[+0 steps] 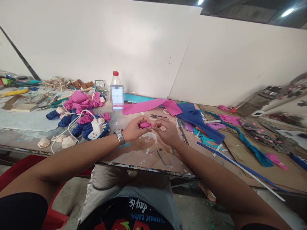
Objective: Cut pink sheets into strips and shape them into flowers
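Between my two hands, above the worktable (134, 156), is a small bunched piece of pink crepe paper (144, 125). My left hand (133, 128) curls round its body, with the thumb along the near side. At its right end, the fingertips of my right hand (165, 130) pinch the gathered tip. Both hands meet there, fingertips almost touching. Behind them a long pink crepe strip (148, 107) stretches across the table, overlapping a dark blue crepe piece (199, 119) on the right. Scissors (159, 116) lie just beyond my hands, next to a tape roll (166, 111).
Left of me sit a pile of pink bunches (80, 100), dark blue bunches (64, 121), and a power strip (98, 132) with a white cable. A red-capped bottle (115, 80) stands by the white wall panel (153, 48). A twisted teal strip (242, 137) and white stick (259, 182) lie right.
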`<state>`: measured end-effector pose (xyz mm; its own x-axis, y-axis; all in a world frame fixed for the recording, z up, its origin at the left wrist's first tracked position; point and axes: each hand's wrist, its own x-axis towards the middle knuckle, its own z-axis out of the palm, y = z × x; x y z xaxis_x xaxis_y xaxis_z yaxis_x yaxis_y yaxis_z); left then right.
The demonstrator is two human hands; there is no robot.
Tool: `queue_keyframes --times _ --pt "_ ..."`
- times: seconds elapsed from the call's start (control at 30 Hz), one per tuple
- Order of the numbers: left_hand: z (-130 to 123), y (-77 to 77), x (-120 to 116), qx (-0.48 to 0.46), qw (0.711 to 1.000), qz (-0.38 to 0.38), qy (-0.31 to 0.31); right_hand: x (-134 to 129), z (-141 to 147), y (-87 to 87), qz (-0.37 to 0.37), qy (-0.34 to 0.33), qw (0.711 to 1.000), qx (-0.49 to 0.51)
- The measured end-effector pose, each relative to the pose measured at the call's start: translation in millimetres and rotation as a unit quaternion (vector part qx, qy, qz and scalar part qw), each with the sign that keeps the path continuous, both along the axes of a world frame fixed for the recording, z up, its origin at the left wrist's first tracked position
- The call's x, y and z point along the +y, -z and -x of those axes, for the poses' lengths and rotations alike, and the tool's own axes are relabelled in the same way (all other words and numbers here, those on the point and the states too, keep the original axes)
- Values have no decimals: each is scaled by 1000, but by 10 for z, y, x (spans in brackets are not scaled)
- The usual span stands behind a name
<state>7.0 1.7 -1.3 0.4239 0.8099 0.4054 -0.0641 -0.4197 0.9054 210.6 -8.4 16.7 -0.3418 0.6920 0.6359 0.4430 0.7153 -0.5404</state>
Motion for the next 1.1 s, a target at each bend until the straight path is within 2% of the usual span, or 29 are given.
queue_keyframes --times 0.17,0.33,0.73,0.9,1.1 --pt "-5 -31 -15 6 1000 -3 -12 -23 16 -14 29 -1 999 13" --pt "-19 -26 -19 -18 1000 12 11 -15 15 -14 58 -1 998 22" --pt "-5 -1 4 -23 999 18 17 -7 16 -23 39 -10 999 19" --pt "1 -16 5 21 999 -35 -29 6 4 -21 39 -1 999 25" --pt "-4 -15 8 -3 1000 -14 -21 -20 9 -38 64 -1 998 21"
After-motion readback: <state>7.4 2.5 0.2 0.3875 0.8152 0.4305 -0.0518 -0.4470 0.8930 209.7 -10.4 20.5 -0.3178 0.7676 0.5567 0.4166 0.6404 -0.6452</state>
